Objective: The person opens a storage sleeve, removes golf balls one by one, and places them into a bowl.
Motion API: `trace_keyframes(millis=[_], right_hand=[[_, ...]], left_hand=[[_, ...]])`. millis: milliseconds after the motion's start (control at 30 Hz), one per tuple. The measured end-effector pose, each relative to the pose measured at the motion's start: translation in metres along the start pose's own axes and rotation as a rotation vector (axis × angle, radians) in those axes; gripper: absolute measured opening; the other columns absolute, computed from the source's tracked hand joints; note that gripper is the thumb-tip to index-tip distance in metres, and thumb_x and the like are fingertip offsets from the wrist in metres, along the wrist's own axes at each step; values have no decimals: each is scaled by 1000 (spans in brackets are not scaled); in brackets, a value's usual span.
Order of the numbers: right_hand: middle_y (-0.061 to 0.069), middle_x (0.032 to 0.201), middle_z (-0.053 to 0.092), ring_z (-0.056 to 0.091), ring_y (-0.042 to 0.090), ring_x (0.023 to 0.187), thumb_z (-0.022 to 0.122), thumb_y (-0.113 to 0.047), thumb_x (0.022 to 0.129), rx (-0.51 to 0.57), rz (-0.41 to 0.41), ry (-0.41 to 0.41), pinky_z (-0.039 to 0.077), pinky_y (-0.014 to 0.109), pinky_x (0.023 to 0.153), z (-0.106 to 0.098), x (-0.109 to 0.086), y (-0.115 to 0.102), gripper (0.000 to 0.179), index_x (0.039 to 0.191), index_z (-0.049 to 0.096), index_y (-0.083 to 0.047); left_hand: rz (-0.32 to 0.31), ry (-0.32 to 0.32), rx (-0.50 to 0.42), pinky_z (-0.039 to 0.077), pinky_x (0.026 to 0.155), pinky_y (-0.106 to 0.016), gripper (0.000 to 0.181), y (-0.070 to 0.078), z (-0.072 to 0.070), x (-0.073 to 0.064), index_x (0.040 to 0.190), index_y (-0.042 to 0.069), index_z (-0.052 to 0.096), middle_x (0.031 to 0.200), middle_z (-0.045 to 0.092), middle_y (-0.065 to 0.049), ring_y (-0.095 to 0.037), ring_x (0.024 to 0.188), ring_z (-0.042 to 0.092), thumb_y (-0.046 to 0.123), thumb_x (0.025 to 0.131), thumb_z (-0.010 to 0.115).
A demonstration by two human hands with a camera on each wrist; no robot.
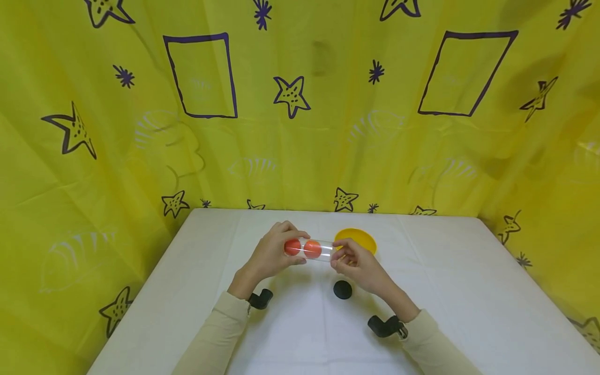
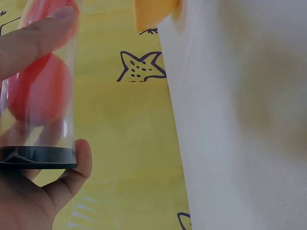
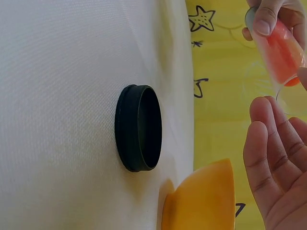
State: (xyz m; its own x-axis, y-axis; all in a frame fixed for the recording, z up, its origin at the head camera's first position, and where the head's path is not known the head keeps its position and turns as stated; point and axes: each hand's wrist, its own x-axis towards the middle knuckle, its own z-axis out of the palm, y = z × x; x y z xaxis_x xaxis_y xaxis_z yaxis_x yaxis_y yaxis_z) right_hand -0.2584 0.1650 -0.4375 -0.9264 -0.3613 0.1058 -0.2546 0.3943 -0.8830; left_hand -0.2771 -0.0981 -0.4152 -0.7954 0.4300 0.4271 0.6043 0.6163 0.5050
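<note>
A clear plastic tube (image 1: 326,251) is held sideways above the table, with two orange-red balls (image 1: 312,249) inside. My left hand (image 1: 273,251) grips its closed end, where a black cap (image 2: 38,155) shows in the left wrist view. At the tube's uncapped end, my right hand (image 1: 358,265) pinches the rim between thumb and index finger. Its other fingers (image 3: 261,153) are loosely bent beside the opening. A round black lid (image 1: 342,289) lies on the table below the right hand, hollow side visible in the right wrist view (image 3: 149,129).
A yellow bowl (image 1: 358,237) stands on the white-covered table (image 1: 445,291), just behind the right hand. Yellow curtains (image 1: 300,151) with star drawings enclose the back and sides. Black wrist mounts (image 1: 384,326) stick out from the forearms.
</note>
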Motion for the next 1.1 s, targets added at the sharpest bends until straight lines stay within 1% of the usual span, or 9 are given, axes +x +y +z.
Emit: trace_keyframes(millis=[167, 300, 400, 533, 633, 800, 900, 1100], right_hand=[[12, 108, 70, 64, 22, 89, 71, -16, 97, -13, -19, 6, 56, 19, 77, -2, -1, -1, 42, 134, 55, -3], [13, 106, 71, 65, 23, 87, 71, -15, 96, -10, -36, 15, 57, 21, 76, -4, 0, -1, 39, 131, 57, -4], [14, 107, 70, 65, 23, 87, 72, -18, 97, -12, -33, 15, 57, 22, 76, -5, -1, 0, 40, 131, 57, -4], [15, 112, 69, 64, 22, 88, 73, -23, 96, -21, -22, 16, 56, 22, 76, -8, -1, -2, 43, 132, 58, -5], [15, 114, 68, 63, 23, 89, 73, -24, 96, -28, -19, 20, 57, 22, 76, -9, -1, -3, 43, 131, 59, -5], [13, 109, 68, 62, 23, 89, 74, -24, 95, -45, -16, 13, 56, 23, 75, -12, -1, -2, 45, 133, 59, -5], [13, 108, 68, 62, 23, 90, 74, -25, 96, -50, -17, 8, 56, 23, 75, -13, -1, 0, 46, 134, 58, -5], [13, 111, 69, 62, 23, 90, 74, -26, 95, -62, -19, 3, 56, 23, 76, -14, 0, 2, 48, 135, 58, -5]], left_hand=[[17, 12, 5, 51, 83, -32, 47, -2, 1, 0, 117, 18, 76, 108, 63, 2, -15, 105, 53, 20, 73, 94], [21, 8, 11, 49, 82, -31, 49, -2, 0, 0, 118, 19, 75, 107, 62, 3, -14, 104, 52, 22, 73, 94], [18, -2, -4, 49, 83, -33, 49, -3, 0, 0, 120, 18, 75, 107, 63, -1, -15, 103, 52, 21, 74, 93], [15, -7, -14, 50, 84, -35, 48, -4, 1, 0, 119, 17, 74, 111, 64, -7, -18, 106, 52, 20, 75, 93], [15, -3, -3, 50, 84, -34, 48, -4, 1, 0, 119, 17, 74, 112, 64, -6, -18, 107, 52, 22, 76, 92], [17, 0, -1, 50, 83, -32, 47, -5, 1, 0, 119, 16, 74, 112, 64, -5, -18, 106, 52, 24, 76, 92], [11, -2, -2, 51, 83, -32, 47, -5, 1, 1, 119, 17, 74, 112, 64, -4, -17, 106, 52, 24, 76, 92], [4, -5, -18, 50, 83, -33, 46, -5, 1, 1, 119, 16, 74, 114, 65, -8, -19, 107, 52, 20, 76, 92]])
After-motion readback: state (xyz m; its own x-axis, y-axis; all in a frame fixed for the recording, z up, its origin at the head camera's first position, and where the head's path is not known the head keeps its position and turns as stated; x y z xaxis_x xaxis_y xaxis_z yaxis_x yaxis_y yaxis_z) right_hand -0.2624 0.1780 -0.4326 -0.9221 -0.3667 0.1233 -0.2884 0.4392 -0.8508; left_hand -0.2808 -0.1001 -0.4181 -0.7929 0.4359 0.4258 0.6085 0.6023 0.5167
